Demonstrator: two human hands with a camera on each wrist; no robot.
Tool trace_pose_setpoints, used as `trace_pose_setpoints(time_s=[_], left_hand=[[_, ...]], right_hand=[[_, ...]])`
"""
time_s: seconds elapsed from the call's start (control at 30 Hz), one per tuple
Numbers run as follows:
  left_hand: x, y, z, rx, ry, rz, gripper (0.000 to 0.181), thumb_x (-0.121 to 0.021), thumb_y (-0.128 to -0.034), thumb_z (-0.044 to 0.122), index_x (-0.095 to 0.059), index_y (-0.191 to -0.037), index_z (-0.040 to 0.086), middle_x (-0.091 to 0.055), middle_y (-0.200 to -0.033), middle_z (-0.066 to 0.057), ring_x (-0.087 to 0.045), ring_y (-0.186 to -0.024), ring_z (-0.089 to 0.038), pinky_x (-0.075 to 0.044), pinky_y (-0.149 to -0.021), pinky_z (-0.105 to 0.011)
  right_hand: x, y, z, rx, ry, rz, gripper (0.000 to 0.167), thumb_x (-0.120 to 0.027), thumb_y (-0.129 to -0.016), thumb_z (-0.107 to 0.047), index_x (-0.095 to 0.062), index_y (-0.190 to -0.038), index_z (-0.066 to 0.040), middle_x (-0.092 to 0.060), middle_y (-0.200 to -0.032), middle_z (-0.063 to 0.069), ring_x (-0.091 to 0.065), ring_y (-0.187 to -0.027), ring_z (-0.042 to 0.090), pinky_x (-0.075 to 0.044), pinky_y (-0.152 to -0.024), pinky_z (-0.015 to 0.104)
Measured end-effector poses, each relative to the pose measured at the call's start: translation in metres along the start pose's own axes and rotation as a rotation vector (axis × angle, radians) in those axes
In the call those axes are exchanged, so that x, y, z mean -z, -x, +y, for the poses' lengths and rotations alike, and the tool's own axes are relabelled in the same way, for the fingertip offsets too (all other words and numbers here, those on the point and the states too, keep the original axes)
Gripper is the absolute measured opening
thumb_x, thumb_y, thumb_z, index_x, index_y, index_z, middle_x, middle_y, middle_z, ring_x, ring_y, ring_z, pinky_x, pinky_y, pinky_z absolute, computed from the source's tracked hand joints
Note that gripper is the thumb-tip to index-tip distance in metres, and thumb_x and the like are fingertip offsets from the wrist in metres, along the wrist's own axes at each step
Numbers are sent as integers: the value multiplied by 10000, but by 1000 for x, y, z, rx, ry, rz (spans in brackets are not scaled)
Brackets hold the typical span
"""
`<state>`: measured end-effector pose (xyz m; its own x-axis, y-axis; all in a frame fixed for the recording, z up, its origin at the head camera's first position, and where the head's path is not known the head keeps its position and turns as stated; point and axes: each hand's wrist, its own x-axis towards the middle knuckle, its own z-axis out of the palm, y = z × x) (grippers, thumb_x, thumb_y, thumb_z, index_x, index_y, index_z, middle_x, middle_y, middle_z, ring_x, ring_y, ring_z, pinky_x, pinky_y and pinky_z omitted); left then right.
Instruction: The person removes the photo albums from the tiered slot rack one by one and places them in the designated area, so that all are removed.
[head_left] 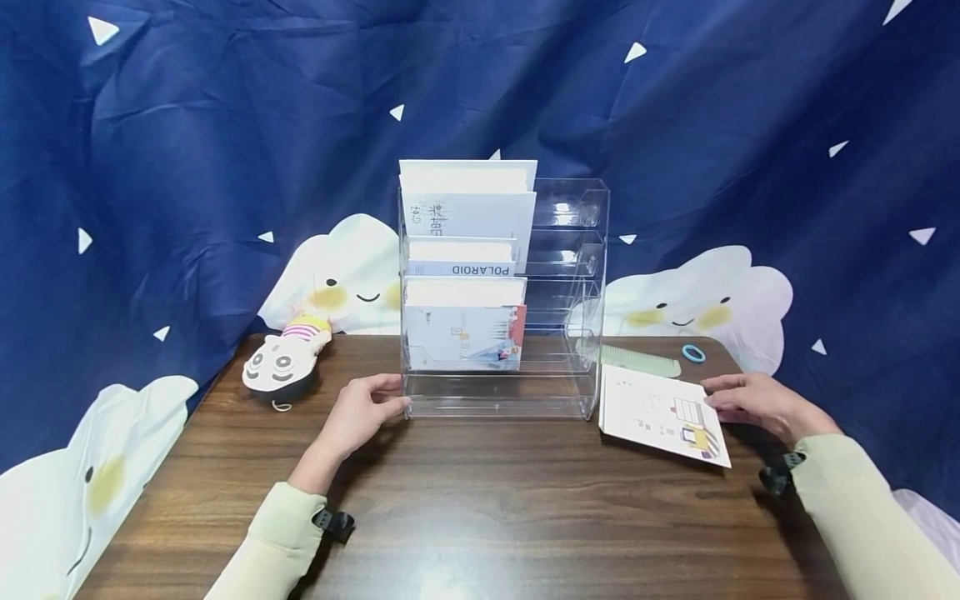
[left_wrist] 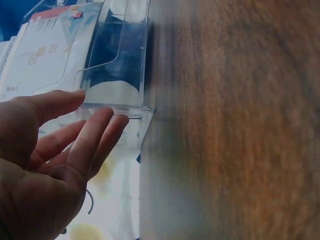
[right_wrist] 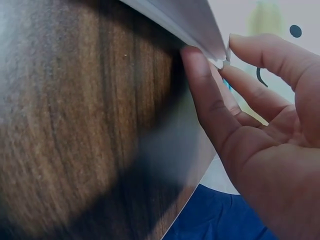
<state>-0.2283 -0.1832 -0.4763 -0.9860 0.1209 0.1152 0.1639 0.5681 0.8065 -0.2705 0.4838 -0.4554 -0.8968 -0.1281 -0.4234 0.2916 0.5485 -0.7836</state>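
A clear acrylic tiered rack (head_left: 498, 408) stands upright on the table, its left half holding white printed booklets (head_left: 465, 337) in several tiers. My left hand (head_left: 367, 408) is at the rack's lower left side, its fingertips touching or very near the clear edge; in the left wrist view the fingers of the left hand (left_wrist: 65, 140) are loosely extended. Right of the rack, a white booklet (head_left: 660, 412) with small coloured drawings is tilted up from the table. My right hand (head_left: 765, 404) pinches its right edge, thumb above and fingers below, as the right wrist view also shows.
A panda-faced toy (head_left: 288, 358) lies at the table's back left. Behind the booklet are a pale green comb (head_left: 637, 361) and a small blue ring (head_left: 693, 354). A blue cloth (head_left: 300, 100) with clouds hangs behind the brown wooden table (head_left: 480, 500).
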Motion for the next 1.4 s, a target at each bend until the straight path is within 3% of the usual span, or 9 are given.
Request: trace_pose_setpoints(time_s=[0.23, 0.5, 0.9, 1.17, 1.33, 1.4], left_hand=[[0, -1, 0, -4, 7, 2, 429, -834, -1008, 154, -745, -1391, -19, -821, -1319, -176, -820, -1146, -308, -635, -947, -327], [0, 0, 0, 1, -3, 4, 439, -833, -1011, 162, -740, -1400, -20, -815, -1333, -180, -819, -1157, -313, -651, -974, -390], [1, 0, -2, 6, -8, 4, 426, -832, -1015, 166, -747, -1392, -13, -821, -1322, -171, -822, -1142, -298, -656, -974, -419], [0, 1, -2, 2, 9, 3, 424, -829, -1014, 152, -746, -1393, -21, -825, -1305, -179, -826, -1131, -304, -660, -995, -429], [1, 1, -1, -4, 10, 2, 418, -823, -1018, 145, -745, -1393, -22, -825, -1300, -183, -825, -1131, -315, -657, -1015, -476], [1, 1, -1, -5, 7, -1, 414, -819, -1023, 153, -746, -1392, -19, -824, -1304, -182, -824, -1136, -313, -657, -1016, -474]], right_hand=[[2, -1, -3, -35, -50, -26, 748, -697, -1064, -51, -284, -1601, 266, -807, -1064, -14, -761, -927, 40, -681, -878, 263], [0, -3, 2, -4, -79, -16, 669, -679, -1069, -13, -334, -1544, 307, -806, -1056, -25, -765, -908, 17, -677, -865, 247], [-12, 4, 1, 46, -34, 124, 666, -710, -1077, -86, -400, -1516, 308, -808, -1090, -14, -760, -903, -14, -674, -862, 234], [-12, 21, -4, 131, -78, 244, 531, -694, -1100, -104, -523, -1424, 281, -808, -938, -168, -777, -870, -23, -665, -818, 206], [-16, 29, -14, 191, -100, 298, 589, -711, -1103, -135, -485, -1493, 244, -755, -926, -278, -769, -885, -60, -657, -836, 181], [-19, 33, -20, 197, -100, 323, 572, -731, -1099, -184, -538, -1496, 181, -745, -935, -299, -757, -884, -78, -650, -822, 169]])
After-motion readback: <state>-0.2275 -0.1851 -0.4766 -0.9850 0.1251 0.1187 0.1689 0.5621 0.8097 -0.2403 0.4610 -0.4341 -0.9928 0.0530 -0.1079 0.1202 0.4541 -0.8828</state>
